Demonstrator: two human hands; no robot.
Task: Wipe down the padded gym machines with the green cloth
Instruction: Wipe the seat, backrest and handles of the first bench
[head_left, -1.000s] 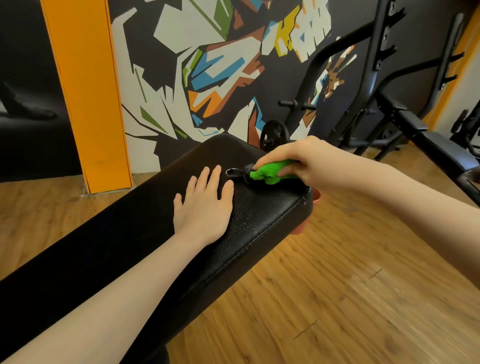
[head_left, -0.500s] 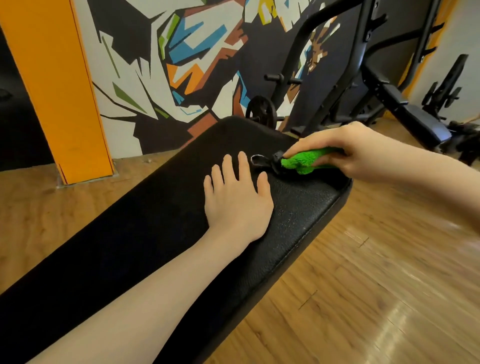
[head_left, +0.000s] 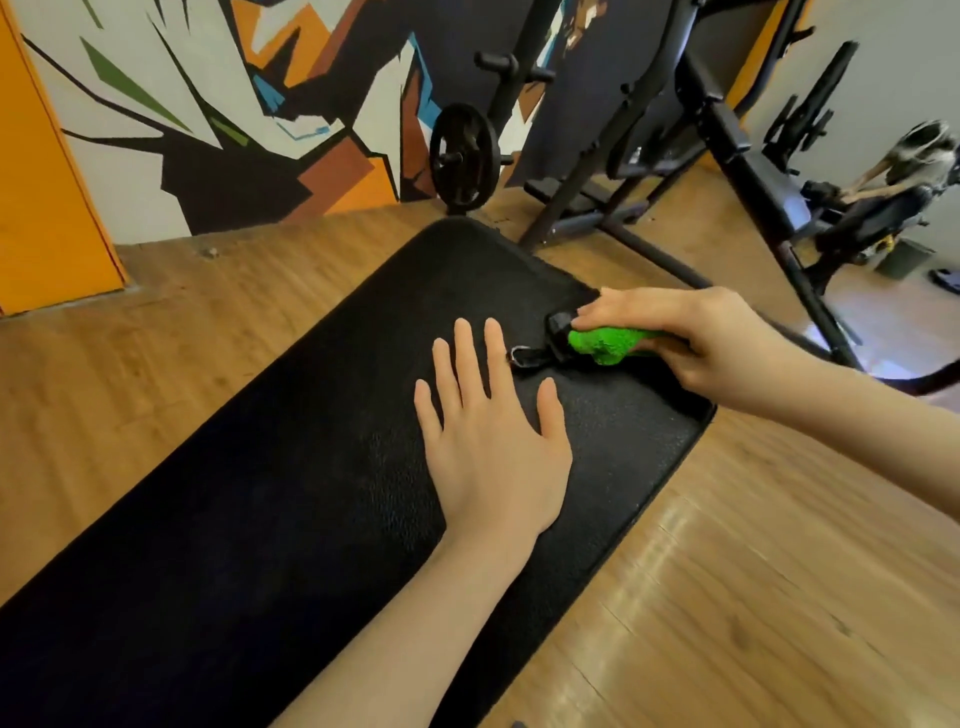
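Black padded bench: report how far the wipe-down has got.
Done: nothing can be confirmed; the black padded bench shows no visible wiped streak. In hand: the right hand grips the bunched green cloth against the pad near its far end, while the left hand rests flat on it. Left: likely the long near stretch of this pad, plus the other bench behind.

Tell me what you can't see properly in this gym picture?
- Green cloth: mostly hidden in the head view, bunched inside the right hand.
- Black bench pad: its near end is cut off by the bottom-left edge, and the left hand lying flat covers part of it.
- Whatever holds the bench up: hidden under the pad.
- Shape at the far right edge: too blurred to tell what it is.
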